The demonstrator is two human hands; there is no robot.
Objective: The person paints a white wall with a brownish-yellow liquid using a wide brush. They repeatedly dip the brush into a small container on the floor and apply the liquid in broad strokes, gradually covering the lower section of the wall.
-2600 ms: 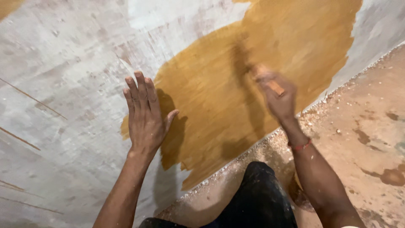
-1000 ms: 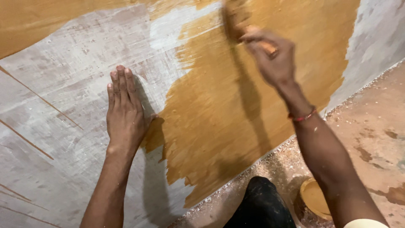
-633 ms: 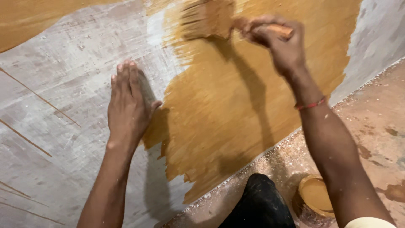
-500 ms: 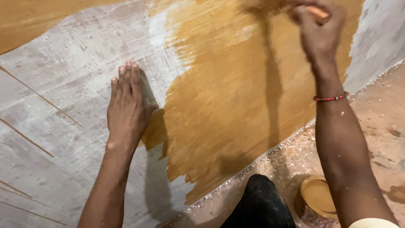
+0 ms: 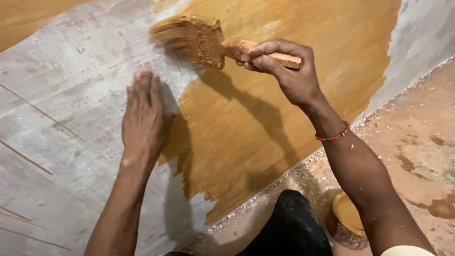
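Swinging back from the upper right of the frame, where it was half a second ago, the right hand (image 5: 289, 76) is now bringing the brush (image 5: 199, 40) across to the upper middle, so that the bristles are sweeping leftward over the edge where ochre coating meets bare grey. That hand is clenched around the orange handle, thumb and forefinger pinching it near the ferrule, and a red bead bracelet (image 5: 334, 136) is sitting on the wrist. The left hand (image 5: 144, 118) is holding nothing: it is lying flat, fingers together, on the unpainted part of the wall panel (image 5: 57, 95) in the left middle of the frame, much where it was resting before, just beside the wet patch (image 5: 265, 118) that is filling the centre. Risk is lying mostly in that closeness: the brush is travelling toward the braced fingers, and a stroke carried a little lower could be dragging coating over the knuckles, or the heel of the palm could be sliding into the wet edge and smearing it. The bristles are looking splayed and rather dry at the tips, so the stroke may be leaving streaks and thin grey gaps along the boundary. A small round container of the same ochre (image 5: 348, 220) is standing on the gritty floor (image 5: 417, 142) at the lower right, close under the right forearm and beside a dark-clad knee (image 5: 289, 227), where an elbow dropping or a shifting leg could be tipping it.
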